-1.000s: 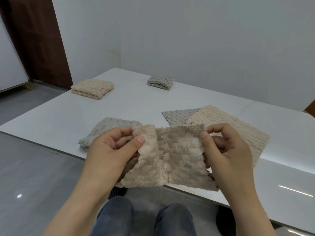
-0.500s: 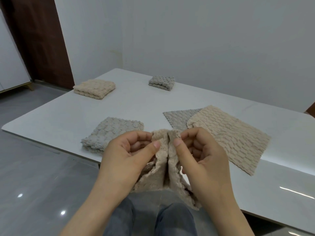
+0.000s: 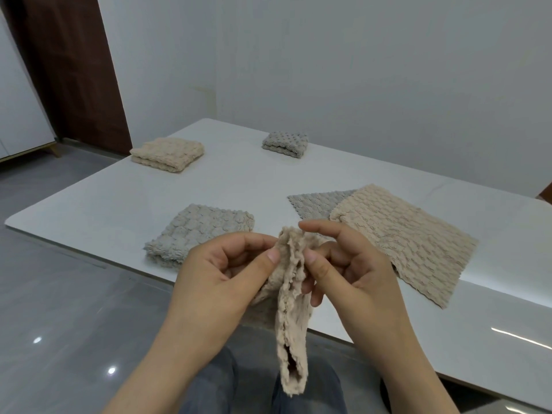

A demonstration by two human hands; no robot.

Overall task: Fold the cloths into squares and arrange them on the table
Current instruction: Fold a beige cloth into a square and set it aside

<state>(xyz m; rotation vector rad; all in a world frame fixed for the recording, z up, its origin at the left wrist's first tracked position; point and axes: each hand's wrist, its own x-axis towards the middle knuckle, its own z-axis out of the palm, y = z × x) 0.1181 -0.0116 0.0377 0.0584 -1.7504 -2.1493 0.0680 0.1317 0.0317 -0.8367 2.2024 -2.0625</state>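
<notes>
Head view, entry one?
— Beige cloth (image 3: 291,324), doubled over, hung edge-on before the surface's (image 3: 119,210) near edge; left hand (image 3: 227,273) and right hand (image 3: 352,273) pinched its top.
Entry two, on the surface?
— Three folded squares (image 3: 200,234); two flat cloths (image 3: 403,240), overlapping, lay at right.

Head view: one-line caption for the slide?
Left hand and right hand pinch a doubled-over beige cloth before the table holding three folded cloths, two flat cloths.

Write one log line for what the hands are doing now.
step: folding | left hand: pinches beige cloth | right hand: pinches it | state: doubled, hanging
</notes>
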